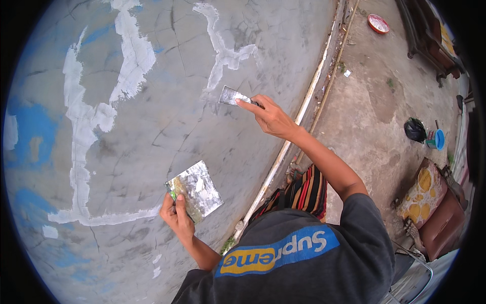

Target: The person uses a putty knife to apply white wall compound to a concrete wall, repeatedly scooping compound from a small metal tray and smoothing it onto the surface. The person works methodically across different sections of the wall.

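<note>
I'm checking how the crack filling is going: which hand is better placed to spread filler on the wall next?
Probably the right hand: it holds the putty knife with the blade against the grey wall, at the end of a white filled crack. The left hand holds the square filler board.

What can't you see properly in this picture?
Head view only:
- Putty knife handle: hidden inside the right hand.
- Square board lower corner: covered by the left hand.
- Red dish contents: too small.
- Things at the right rim: bent and cut off by the dark edge.
</note>
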{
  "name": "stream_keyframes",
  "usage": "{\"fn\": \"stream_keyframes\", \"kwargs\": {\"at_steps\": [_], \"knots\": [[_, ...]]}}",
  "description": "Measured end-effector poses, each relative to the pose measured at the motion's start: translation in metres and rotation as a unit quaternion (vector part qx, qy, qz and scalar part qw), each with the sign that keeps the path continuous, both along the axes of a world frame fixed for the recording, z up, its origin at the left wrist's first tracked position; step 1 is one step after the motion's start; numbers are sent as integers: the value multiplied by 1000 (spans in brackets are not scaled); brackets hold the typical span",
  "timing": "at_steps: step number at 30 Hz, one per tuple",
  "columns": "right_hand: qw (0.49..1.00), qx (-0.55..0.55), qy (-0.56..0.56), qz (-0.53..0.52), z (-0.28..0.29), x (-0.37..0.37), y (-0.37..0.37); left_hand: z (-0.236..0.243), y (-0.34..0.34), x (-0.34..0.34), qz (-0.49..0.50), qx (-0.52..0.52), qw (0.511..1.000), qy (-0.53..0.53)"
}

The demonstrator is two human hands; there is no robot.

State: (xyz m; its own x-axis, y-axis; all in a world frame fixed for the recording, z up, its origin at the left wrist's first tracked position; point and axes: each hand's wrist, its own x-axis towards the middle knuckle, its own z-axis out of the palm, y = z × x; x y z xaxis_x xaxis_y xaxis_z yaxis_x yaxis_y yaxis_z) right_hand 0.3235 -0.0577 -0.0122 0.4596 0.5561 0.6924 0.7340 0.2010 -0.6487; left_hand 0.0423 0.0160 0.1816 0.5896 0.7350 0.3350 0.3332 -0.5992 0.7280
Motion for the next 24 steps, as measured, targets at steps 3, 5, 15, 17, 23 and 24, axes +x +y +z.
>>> {"fn": "stream_keyframes", "kwargs": {"at_steps": [3, 5, 15, 17, 23, 24], "knots": [[999, 43, -27, -7, 25, 0, 14, 3, 1, 3, -3, -3, 1000, 12], [998, 53, -37, -3, 23, 6, 22, 5, -2, 6, 0, -4, 1000, 11], [999, 24, -15, -16, 15, -5, -2, 4, 0, 4, -6, -17, 1000, 10], [999, 49, -9, -17, 34, -16, 9, 3, 3, 3, -13, -30, 999, 10], [999, 13, -15, -41, 14, 3, 29, 4, 5, 4, -19, -26, 999, -4], [999, -4, -16, -48, 11, 7, 20, 5, 2, 3, -10, -25, 1000, -7]]}}
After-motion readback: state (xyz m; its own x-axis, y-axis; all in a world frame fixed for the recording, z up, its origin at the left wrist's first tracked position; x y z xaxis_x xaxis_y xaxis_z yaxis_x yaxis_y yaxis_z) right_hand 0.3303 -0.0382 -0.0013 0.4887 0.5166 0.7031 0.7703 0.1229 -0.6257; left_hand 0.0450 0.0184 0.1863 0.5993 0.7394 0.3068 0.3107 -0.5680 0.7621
